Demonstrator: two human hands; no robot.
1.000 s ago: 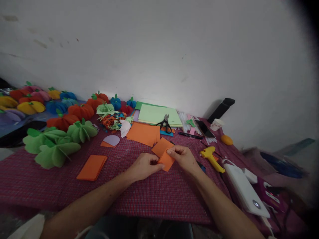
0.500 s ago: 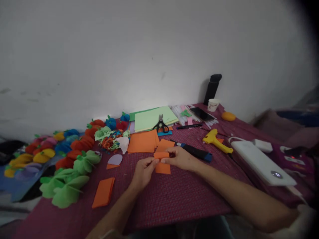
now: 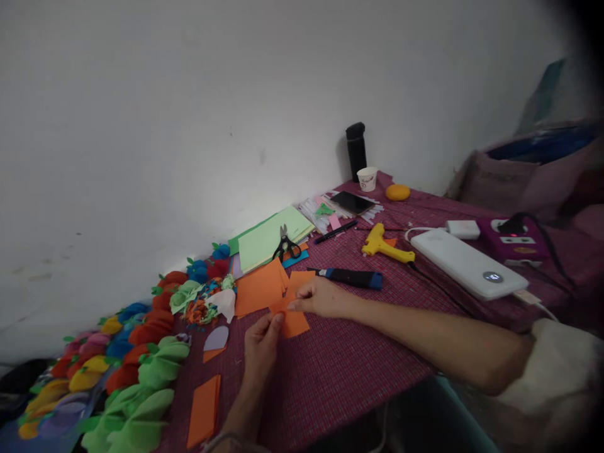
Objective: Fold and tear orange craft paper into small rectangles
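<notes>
Both hands meet over the middle of the table at a small piece of orange paper (image 3: 282, 305). My left hand (image 3: 263, 340) pinches its left side between thumb and fingers. From the right, my right hand (image 3: 317, 298) grips the opposite side with closed fingertips. Beneath the hands lie orange paper squares (image 3: 296, 324), partly covered. Larger orange sheets (image 3: 259, 288) rest just behind my left hand. A utility knife (image 3: 352, 277) with a black and blue handle lies beyond my right hand.
Black-handled scissors (image 3: 285, 245) lie on pale green sheets (image 3: 259, 242). Paper pumpkins (image 3: 151, 327) crowd the left. On the right are a yellow glue gun (image 3: 387, 245), a white power bank (image 3: 467, 261) and a purple socket block (image 3: 514, 239). A paper cup (image 3: 367, 179) stands by a black bottle (image 3: 356, 151).
The view has swung to the right, so the table's things appear shifted left. My hands have drawn slightly apart, and the orange paper piece between them looks turned, less folded-looking than before.
</notes>
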